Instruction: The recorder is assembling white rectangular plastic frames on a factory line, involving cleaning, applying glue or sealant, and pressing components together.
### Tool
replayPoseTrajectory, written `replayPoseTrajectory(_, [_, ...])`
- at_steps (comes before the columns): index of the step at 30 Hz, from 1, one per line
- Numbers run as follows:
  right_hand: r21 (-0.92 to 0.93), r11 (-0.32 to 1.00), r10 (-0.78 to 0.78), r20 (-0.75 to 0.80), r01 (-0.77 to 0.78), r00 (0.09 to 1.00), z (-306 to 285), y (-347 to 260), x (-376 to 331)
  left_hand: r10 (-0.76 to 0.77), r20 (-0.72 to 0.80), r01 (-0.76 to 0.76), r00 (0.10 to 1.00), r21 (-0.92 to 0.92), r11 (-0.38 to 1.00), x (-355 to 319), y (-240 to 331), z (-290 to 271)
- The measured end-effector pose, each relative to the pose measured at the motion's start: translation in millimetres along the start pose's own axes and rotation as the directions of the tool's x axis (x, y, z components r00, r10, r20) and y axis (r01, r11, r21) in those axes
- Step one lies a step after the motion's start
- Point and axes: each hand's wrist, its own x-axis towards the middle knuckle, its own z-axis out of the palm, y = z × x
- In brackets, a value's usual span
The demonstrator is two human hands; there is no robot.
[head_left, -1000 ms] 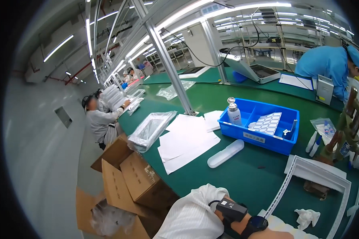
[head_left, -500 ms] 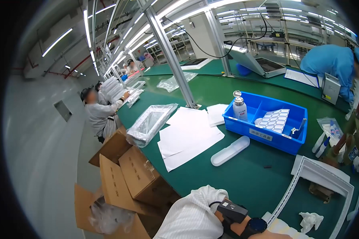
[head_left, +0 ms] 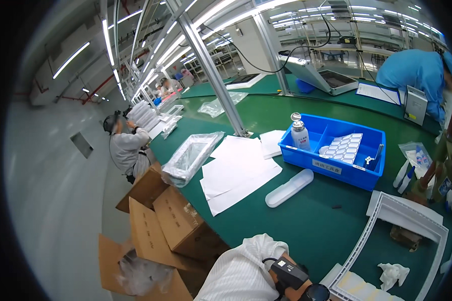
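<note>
My left forearm in a white striped sleeve [head_left: 248, 268] comes in at the lower edge. A black box-shaped device [head_left: 289, 273] is strapped to the wrist, with a dark watch [head_left: 316, 292] beyond it. The left hand itself is cut off by the lower edge, so what it holds is hidden. My right hand is not in view. Just right of the watch lies a white plastic frame [head_left: 357, 247] with slotted edges, on the green table. A crumpled white wipe [head_left: 392, 275] sits inside the frame's outline, near a brownish metal block [head_left: 406, 238].
A blue divided bin [head_left: 331, 168] holds a pump bottle [head_left: 300, 135] and label sheets [head_left: 345, 149]. Nearby are a translucent case [head_left: 290, 188], white paper [head_left: 243, 173] and a bagged frame [head_left: 191, 158]. Cardboard boxes [head_left: 181, 220] stand left of the table. A person in blue [head_left: 412, 72] bends at the far right.
My left wrist has drawn slightly lower and left, uncovering more of the white frame's lower corner; the hand has slipped out of view. A co-worker at the left has raised a hand.
</note>
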Motion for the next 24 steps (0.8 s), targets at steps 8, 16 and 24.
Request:
replayPoseTrajectory(8, [0.212, 0.974, 0.053, 0.149, -0.084, 0.987, -5.0, 23.3, -8.0, -0.078, -0.174, 0.064, 0.982, -0.085, 0.994, -6.7, 7.3, 27.6])
replayPoseTrajectory(16, [0.364, 0.911, 0.081, 0.303, -0.194, 0.95, -9.7, 9.4, -9.4, -0.097, -0.127, 0.098, 0.987, 0.003, 0.995, 8.1, 14.8, 36.8])
replayPoseTrajectory(24, [0.268, 0.962, -0.143, 0.311, 0.058, 0.939, -10.5, 29.1, -25.0, -0.063, -0.006, 0.063, 0.998, -0.024, 0.998, 31.6, 21.2, 42.6])
